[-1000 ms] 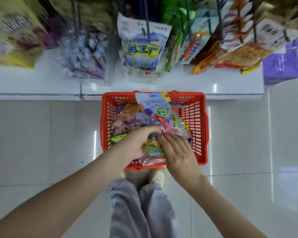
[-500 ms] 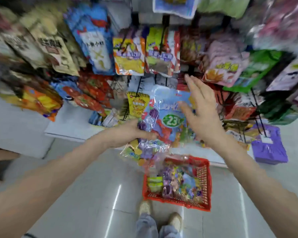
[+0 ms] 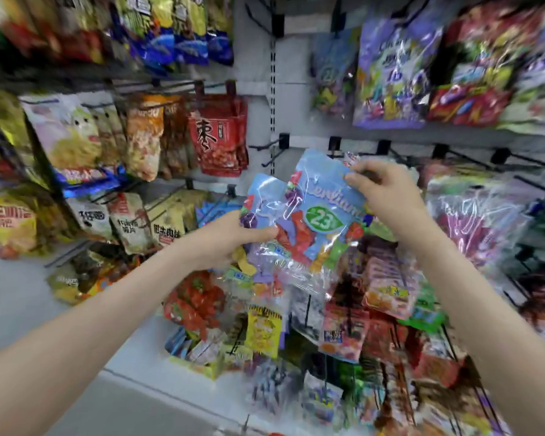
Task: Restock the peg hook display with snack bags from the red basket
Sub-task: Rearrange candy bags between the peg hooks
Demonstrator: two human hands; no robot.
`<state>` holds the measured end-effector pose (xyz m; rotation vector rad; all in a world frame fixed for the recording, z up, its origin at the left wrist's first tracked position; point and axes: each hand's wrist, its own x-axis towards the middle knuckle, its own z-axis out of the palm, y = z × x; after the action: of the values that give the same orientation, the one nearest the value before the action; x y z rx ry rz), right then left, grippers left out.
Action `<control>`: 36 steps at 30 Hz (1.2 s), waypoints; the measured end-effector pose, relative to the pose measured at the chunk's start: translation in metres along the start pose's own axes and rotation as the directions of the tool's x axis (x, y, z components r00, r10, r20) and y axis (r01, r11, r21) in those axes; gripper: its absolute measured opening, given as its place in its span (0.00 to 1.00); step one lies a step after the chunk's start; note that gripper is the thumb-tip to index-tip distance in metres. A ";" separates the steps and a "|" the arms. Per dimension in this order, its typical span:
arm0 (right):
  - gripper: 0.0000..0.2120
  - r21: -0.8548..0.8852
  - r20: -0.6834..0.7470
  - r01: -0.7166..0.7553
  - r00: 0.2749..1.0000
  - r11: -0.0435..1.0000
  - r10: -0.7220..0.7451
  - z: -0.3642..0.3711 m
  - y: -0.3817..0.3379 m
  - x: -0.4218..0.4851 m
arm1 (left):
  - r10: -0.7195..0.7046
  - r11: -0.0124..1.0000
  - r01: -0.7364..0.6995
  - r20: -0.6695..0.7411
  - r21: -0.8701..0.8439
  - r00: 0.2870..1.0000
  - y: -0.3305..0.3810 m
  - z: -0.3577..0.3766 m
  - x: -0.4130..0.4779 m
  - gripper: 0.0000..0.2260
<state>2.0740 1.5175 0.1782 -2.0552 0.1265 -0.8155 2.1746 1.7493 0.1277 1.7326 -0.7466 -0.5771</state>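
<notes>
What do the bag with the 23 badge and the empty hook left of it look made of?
Bag: thin glossy plastic film, partly clear; glare streaks, crinkles, sweets showing through. Hook: probably black-coated metal wire; thin, rigid-looking, matte, but blurred.

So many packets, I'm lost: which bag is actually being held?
The light-blue bag with the green "23" badge; left hand grips its side, right hand pinches its top. Others hang on hooks.
</notes>
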 end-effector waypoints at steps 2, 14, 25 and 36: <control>0.08 -0.012 -0.090 0.019 0.996 1.000 -0.020 -0.006 -0.008 0.019 | 0.053 0.998 -0.054 -0.067 -0.018 0.996 0.021 -0.012 0.016 0.25; 0.03 -0.186 -0.421 0.109 0.889 0.976 -0.179 -0.036 -0.033 0.127 | 0.367 0.867 -0.430 -0.264 -0.249 0.892 0.102 -0.104 0.120 0.13; 0.02 -0.264 -0.472 0.204 0.825 0.943 -0.311 0.007 -0.063 0.197 | 0.455 0.789 -0.511 -0.234 -0.342 0.859 0.087 -0.148 0.167 0.12; 0.05 -0.238 -0.516 0.318 0.759 0.918 -0.397 0.009 -0.079 0.201 | 0.494 0.754 -0.558 -0.260 -0.346 0.829 0.082 -0.163 0.166 0.18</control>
<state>2.2187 1.4947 0.3369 -1.9298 0.1105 -1.6880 2.3866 1.7186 0.2497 1.0844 -0.8880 -0.1786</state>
